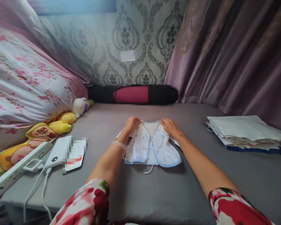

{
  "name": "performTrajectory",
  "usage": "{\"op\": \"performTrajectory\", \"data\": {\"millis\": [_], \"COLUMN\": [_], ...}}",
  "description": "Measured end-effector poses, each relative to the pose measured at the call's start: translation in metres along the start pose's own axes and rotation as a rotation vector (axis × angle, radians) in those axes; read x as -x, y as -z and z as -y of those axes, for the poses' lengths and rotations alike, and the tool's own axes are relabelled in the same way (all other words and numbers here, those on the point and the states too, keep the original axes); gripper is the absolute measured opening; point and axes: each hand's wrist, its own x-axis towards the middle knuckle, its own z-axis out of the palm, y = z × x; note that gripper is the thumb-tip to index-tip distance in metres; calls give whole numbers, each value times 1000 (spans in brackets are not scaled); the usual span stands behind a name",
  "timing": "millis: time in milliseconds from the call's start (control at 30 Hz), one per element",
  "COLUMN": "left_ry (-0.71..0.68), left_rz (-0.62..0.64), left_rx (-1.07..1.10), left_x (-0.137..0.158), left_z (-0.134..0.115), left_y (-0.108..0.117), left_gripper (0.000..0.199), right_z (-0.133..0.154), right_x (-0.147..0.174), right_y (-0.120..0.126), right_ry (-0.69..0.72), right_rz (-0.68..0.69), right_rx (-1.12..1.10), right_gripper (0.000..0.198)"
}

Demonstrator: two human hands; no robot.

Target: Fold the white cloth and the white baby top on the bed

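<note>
A small white baby shirt (140,147) with light blue edging and tie strings is spread on the grey bed surface, neckline facing away from me. My left hand (132,123) grips its left shoulder, fingers closed on the fabric. At the opposite shoulder, my right hand (170,125) pinches the cloth beside the neckline. The sleeves lie partly hidden beneath my hands and forearms. One white tie string pokes out below the bottom hem.
To the right is a stack of folded cloths (248,131). A white power strip (18,168), a power bank (58,151) with cables and a phone (76,156) lie left, near plush toys (61,123). A black and pink roll (131,94) rests against the wall.
</note>
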Motion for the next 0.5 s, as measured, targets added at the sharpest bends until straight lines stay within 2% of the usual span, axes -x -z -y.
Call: {"op": "performTrajectory", "data": {"millis": [300,500], "left_ry": [20,-20], "left_rz": [5,-8], "left_rx": [-113,-113], "left_x": [-22,-35], "left_z": [10,10], "left_y": [-14,-16], "left_gripper": [34,36], "right_z": [-4,-7], "right_x": [-24,-39], "right_y": [-20,-17], "right_ry": [38,59], "right_rz": [88,116], "right_rx": [222,209], "right_gripper": [42,41]}}
